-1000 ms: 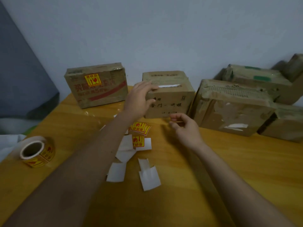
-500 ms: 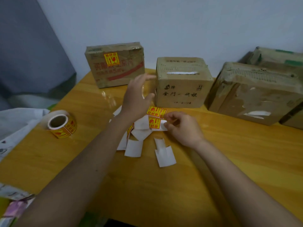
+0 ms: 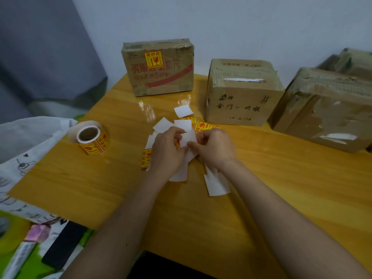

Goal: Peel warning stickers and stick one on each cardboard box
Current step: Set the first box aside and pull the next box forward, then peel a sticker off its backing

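My left hand [image 3: 166,152] and my right hand [image 3: 215,148] meet over a pile of cut stickers, both pinching one sticker piece [image 3: 188,137] that shows its white backing. Yellow-and-red warning stickers [image 3: 204,126] lie just behind the hands, and another [image 3: 146,159] lies at the left wrist. The left cardboard box [image 3: 159,67] carries a yellow warning sticker [image 3: 153,59] on its front. The middle box [image 3: 241,93] and the right box [image 3: 324,109] show no yellow sticker. A sticker roll [image 3: 90,137] lies on the table to the left.
White backing papers [image 3: 216,184] are scattered on the wooden table [image 3: 80,178] around my hands. More boxes [image 3: 356,61] stand at the far right against the wall. A white bag [image 3: 26,141] and clutter lie off the table's left edge.
My left hand came back from the middle box and down to the sticker pile. Both hands now hold one sticker piece together. The view has tilted down and left.
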